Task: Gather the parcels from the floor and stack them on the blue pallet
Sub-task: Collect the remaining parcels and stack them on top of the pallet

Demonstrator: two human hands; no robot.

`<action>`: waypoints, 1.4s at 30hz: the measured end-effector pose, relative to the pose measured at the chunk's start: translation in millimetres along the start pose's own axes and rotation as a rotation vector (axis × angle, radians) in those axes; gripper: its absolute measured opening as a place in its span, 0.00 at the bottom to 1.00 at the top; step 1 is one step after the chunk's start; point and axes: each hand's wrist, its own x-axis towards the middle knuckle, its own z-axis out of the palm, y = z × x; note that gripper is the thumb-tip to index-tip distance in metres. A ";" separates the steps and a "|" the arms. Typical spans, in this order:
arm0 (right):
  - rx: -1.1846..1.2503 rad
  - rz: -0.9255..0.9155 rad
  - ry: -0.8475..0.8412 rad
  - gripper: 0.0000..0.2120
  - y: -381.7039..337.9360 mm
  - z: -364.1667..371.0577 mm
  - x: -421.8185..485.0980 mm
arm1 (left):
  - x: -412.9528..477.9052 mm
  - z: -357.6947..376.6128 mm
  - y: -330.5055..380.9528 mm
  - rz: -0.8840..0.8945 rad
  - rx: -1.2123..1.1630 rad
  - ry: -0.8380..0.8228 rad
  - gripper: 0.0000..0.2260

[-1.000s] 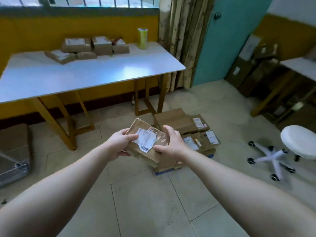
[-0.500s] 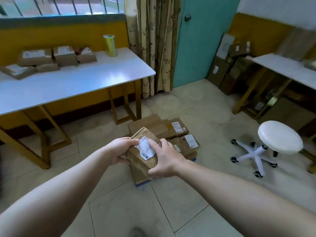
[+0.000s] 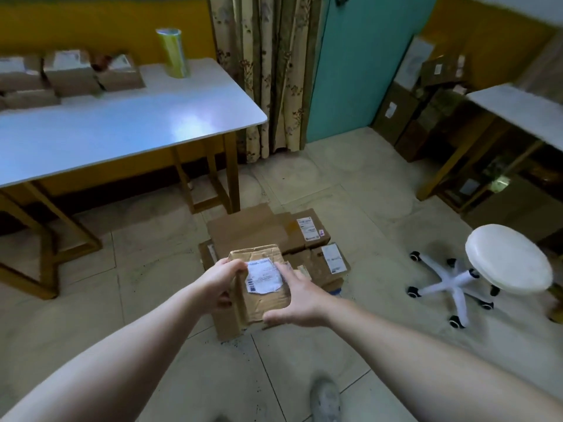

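Hovering over the stacked parcels [image 3: 253,233] on the blue pallet [image 3: 335,290], a labelled brown parcel [image 3: 262,284] is held clear of the floor [image 3: 350,190] by both hands. The left hand [image 3: 217,284] has its fingers wrapped round the parcel's left edge. The right hand [image 3: 300,303] grips the right edge, thumb at the near corner. A white stool [image 3: 507,260] stands well apart, and other boxes [image 3: 70,74] sit along the surface's [image 3: 122,129] far edge.
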 end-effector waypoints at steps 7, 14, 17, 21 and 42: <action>-0.125 -0.124 -0.084 0.50 55.3 -16.1 58.7 | 56.8 48.8 -29.5 -0.036 -0.229 0.161 0.20; -0.185 -0.135 -0.197 0.48 102.7 24.1 123.1 | 108.3 82.1 -81.8 -0.080 -0.435 0.216 0.16; -0.153 -0.145 -0.227 0.48 107.1 51.4 157.8 | 138.3 69.7 -100.6 -0.077 -0.406 0.271 0.20; -0.127 -0.149 -0.237 0.48 110.1 91.0 218.1 | 187.9 42.3 -127.2 -0.072 -0.327 0.314 0.20; -0.088 -0.093 -0.160 0.48 160.3 197.4 380.2 | 354.2 -10.7 -215.6 0.057 -0.074 0.303 0.29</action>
